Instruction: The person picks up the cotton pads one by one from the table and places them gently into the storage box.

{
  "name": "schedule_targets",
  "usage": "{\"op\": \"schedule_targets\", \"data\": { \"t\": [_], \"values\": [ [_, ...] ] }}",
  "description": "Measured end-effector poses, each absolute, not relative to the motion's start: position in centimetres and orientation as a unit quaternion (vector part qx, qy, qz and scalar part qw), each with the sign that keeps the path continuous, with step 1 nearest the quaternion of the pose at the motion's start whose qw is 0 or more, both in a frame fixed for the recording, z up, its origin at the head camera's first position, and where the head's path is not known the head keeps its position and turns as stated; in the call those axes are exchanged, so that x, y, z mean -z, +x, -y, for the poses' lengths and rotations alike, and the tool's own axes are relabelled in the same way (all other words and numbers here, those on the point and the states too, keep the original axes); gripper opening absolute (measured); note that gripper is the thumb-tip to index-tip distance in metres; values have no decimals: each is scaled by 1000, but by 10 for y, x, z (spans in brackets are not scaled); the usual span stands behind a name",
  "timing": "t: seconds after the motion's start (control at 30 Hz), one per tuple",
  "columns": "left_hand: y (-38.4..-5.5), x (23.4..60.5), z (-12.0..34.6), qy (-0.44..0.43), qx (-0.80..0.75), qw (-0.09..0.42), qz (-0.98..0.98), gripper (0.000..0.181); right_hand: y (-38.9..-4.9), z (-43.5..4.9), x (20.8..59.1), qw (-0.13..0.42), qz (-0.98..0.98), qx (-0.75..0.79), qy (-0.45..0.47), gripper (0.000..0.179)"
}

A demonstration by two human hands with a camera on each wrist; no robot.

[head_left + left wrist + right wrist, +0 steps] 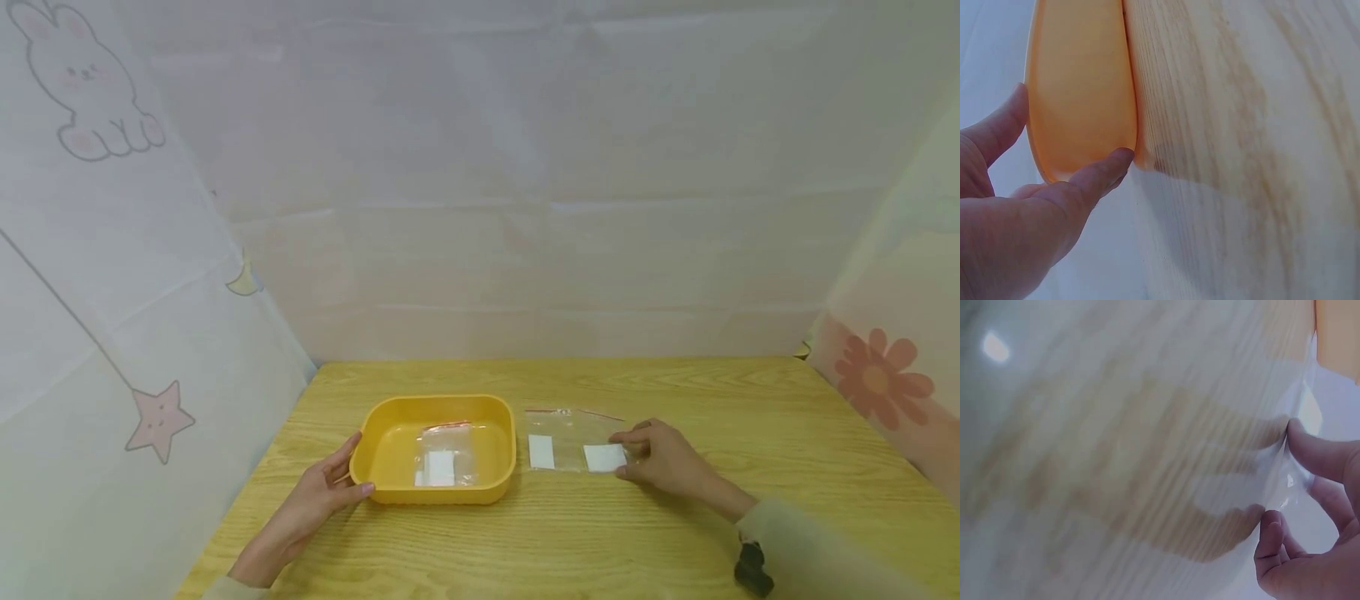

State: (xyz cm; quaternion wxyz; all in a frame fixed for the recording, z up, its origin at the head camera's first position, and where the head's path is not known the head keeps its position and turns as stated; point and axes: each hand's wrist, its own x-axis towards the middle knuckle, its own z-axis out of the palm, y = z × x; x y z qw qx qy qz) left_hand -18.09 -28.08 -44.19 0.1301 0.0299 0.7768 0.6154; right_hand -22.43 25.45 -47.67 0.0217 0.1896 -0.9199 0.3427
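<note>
My left hand [318,500] grips the left front corner of a yellow plastic basin [360,458], thumb on the front and a finger at the left rim. In the left wrist view, thumb and finger [1100,175] lie apart on the basin's end wall [1082,94]. Inside the basin is a clear zip bag [462,454] with a red strip and white pieces. To the right, another clear zip bag [542,425] and a clear bag with a white square [604,457] lie flat. My right hand [663,458] touches the latter's right edge, fingertips apart; in the right wrist view they meet the glossy tabletop.
The wood-grain table [562,550] reaches back to a pale cloth wall [525,250]. Printed cloth hangs on both sides, with a pink star [160,421] on the left and a red flower [877,379] on the right. A dark band [752,568] sits at my right sleeve.
</note>
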Motion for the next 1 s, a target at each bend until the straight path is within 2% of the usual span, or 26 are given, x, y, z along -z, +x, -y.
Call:
{"op": "schedule_targets", "data": {
  "t": [0.5, 0.8, 1.0],
  "values": [
    [-181, 443, 282, 31, -617, 134, -774, 89, -216, -245, 476, 49, 910, -376, 170, 44],
    [-181, 443, 282, 42, -617, 141, -773, 89, -216, -245, 468, 23, 903, -411, 126, 49],
    [-181, 442, 282, 45, -624, 143, -767, 90, -219, -245, 461, -16, 903, -420, 83, 57]
  ]
}}
